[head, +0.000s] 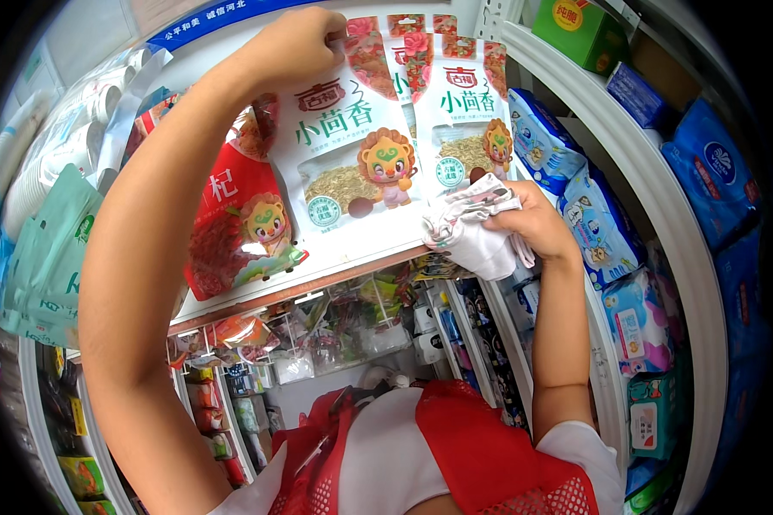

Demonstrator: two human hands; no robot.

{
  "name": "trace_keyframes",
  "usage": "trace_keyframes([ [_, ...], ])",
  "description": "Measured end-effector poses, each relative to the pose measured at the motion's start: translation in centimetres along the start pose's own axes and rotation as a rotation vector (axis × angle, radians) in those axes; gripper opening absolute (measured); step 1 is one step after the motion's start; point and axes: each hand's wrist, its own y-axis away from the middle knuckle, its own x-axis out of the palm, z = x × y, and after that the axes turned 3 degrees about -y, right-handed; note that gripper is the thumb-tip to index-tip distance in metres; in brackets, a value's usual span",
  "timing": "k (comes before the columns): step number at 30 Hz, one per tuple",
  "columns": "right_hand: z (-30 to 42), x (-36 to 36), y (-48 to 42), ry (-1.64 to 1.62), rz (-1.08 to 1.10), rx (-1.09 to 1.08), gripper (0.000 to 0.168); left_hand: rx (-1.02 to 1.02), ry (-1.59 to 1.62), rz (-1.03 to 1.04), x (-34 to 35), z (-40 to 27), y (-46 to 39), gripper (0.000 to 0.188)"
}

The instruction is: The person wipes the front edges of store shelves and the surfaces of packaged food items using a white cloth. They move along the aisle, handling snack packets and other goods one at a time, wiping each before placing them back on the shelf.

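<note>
My left hand (306, 45) is curled at the top left corner of a white stand-up bag of fennel seeds (354, 154), gripping its edge. The bag leans slightly and has a clear window and a cartoon lion. In my right hand (534, 215) is a bunched whitish cloth (473, 232), at the front edge of the white shelf (341, 261). Just behind the cloth stands a second fennel seed bag (462, 96), its lower right part covered. Left of the gripped bag is a red pouch (235, 225) of dried red berries, partly hidden by my left arm.
Stacked paper cups (64, 154) in plastic and a green pouch (48, 264) stand at the left. Packs of wipes (596, 225) fill the side shelf on the right, beyond its curved-looking white edge (676, 212). Packaged goods (373, 296) hang below the front shelf.
</note>
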Motion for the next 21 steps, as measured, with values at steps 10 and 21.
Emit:
trace_keyframes([
  [10, 0.3, -0.8, 1.5, -0.011, -0.042, -0.025, 0.035, -0.033, -0.06, -0.024, 0.5, 0.0, 0.5, 0.028],
  [21, 0.0, -0.8, 2.5, -0.056, -0.056, -0.043, 0.04, -0.08, -0.277, -0.12, -2.0, -2.8, 2.2, 0.031],
])
